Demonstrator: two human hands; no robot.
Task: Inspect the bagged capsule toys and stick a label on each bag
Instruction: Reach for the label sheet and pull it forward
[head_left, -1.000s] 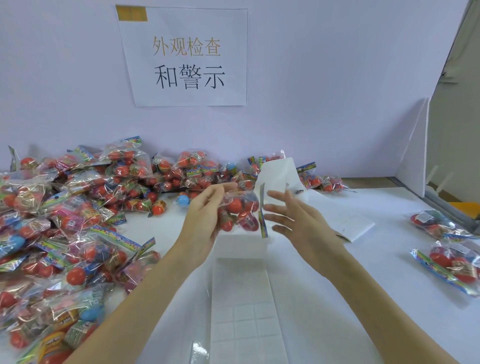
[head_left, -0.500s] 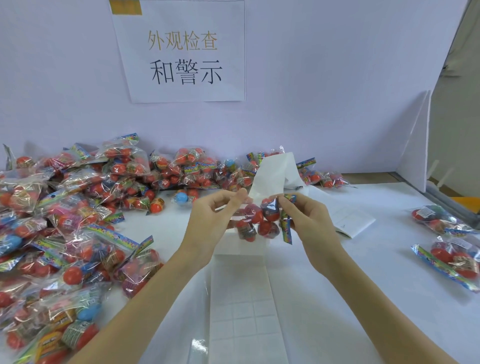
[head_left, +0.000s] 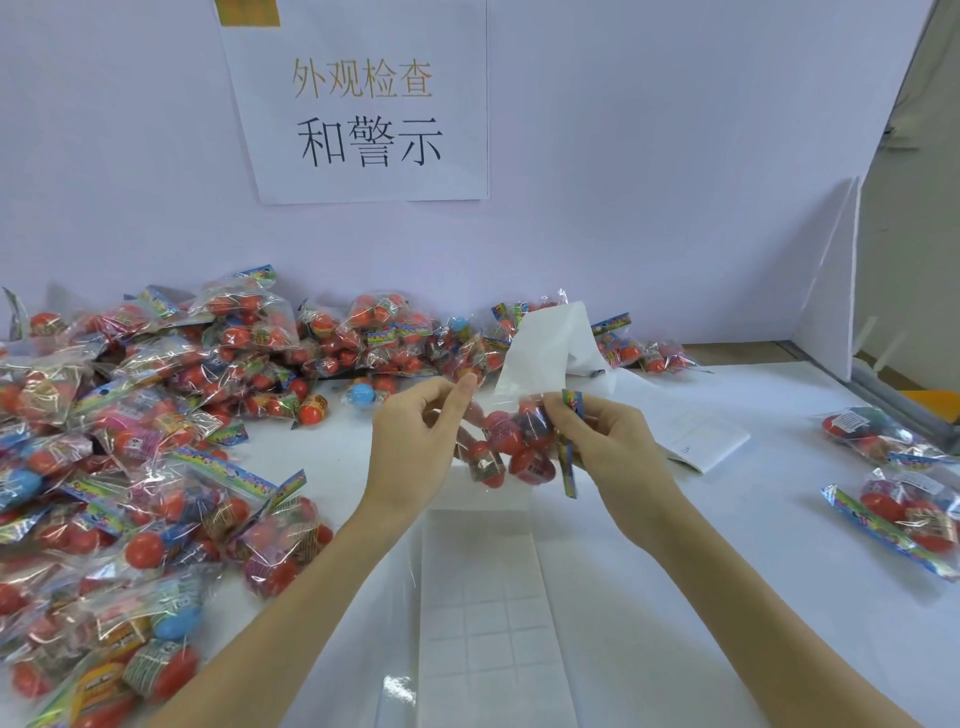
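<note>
Both hands (head_left: 415, 441) (head_left: 608, 441) pinched one bag (head_left: 511, 449); two labelled bags (head_left: 883, 467) right, big pile (head_left: 156, 415) left unlabelled.

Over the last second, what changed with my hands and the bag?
The right hand closed in and pinched the bag's header end; a second ago it was open beside it. The left hand kept hold of the other end. The pile and label sheet stayed put.

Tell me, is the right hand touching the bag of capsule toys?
Touching. The head view shows the right hand pinching the bag of capsule toys at its colourful header edge.
</note>
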